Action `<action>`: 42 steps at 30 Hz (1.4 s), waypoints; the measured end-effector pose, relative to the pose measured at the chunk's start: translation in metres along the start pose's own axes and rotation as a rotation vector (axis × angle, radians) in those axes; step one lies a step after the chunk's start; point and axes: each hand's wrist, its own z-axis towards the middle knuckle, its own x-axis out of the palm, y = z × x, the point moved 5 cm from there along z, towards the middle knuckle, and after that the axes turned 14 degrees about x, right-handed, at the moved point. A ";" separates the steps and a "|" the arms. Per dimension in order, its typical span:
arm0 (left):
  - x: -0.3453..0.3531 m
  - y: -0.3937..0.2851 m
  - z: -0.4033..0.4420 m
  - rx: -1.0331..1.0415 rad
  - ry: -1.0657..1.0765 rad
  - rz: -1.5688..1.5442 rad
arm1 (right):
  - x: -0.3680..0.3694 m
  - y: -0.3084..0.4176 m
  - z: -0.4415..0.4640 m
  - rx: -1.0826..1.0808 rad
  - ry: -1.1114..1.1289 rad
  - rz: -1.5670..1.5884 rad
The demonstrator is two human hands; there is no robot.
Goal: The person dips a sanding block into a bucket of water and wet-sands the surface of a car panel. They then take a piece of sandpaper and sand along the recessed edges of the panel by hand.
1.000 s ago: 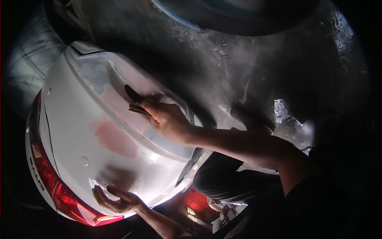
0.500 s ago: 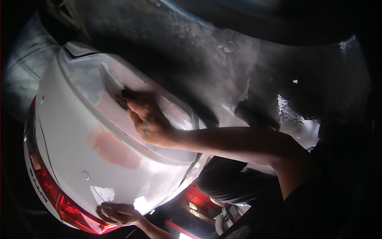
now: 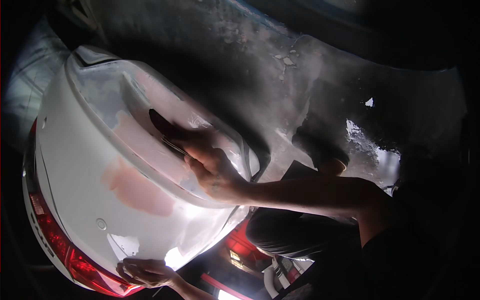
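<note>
A white car rear panel (image 3: 75,165) fills the left side of the view, with dull pinkish patches (image 3: 137,190) on it. My right hand (image 3: 215,172) is closed on what looks like a folded piece of sandpaper (image 3: 174,146), a thin sheet whose edges show as fine lines. It presses near a recessed, pinkish-grey part of the panel; a dark shadow lies ahead of the fingers and hides the contact. My left hand (image 3: 145,271) rests at the panel's lower edge beside the red tail light (image 3: 67,255), its fingers stretched out and slightly bent, holding nothing.
A stained grey floor (image 3: 280,85) spreads across the upper right, with bright wet-looking spots (image 3: 387,165). My dark-clothed leg (image 3: 290,232) and a foot (image 3: 332,165) are close to the panel. Red and white objects (image 3: 237,245) stand at the bottom, lit brightly.
My right hand has slid to the right and slightly down along the panel, with the sheet in it. The left hand stays by the tail light. The whole view has shifted slightly.
</note>
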 end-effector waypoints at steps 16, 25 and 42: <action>-0.003 0.002 -0.002 0.030 -0.023 -0.001 | 0.019 0.008 0.045 0.005 0.057 -0.068; -0.002 0.005 -0.003 -0.002 -0.070 -0.071 | 0.028 0.020 0.061 0.265 0.269 -0.248; 0.001 0.001 0.001 -0.047 -0.052 -0.071 | 0.026 0.041 0.077 -0.189 -0.105 -0.225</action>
